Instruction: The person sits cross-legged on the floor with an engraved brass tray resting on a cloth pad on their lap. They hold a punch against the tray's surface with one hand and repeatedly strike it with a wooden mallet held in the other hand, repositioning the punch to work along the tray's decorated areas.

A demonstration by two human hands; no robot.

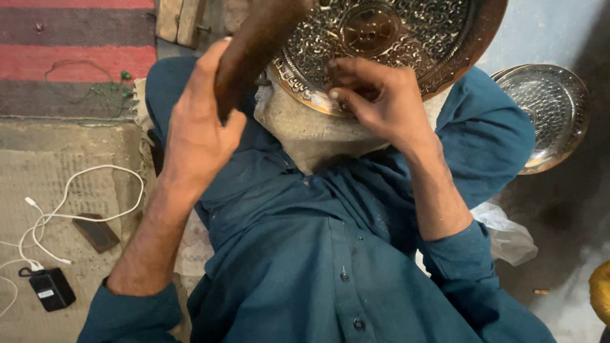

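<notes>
In the lap, on a pale block (pixel 311 133), rests the engraved brass plate (pixel 406 38), tilted toward the wearer. Risk: the wooden mallet (pixel 254 44), clenched in the left hand (pixel 197 127), could glance off and mar the pattern or hit fingers, since the right hand (pixel 375 95) pinches something small at the rim, hidden from view. Left wrist cocked upward; right bent inward.

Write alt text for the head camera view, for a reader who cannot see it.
A person in blue clothing grips a dark wooden tool in the left hand, while the right hand pinches the rim of an ornate engraved metal plate resting on a pale block. A second metal plate lies at right; a white cable lies at left.
</notes>
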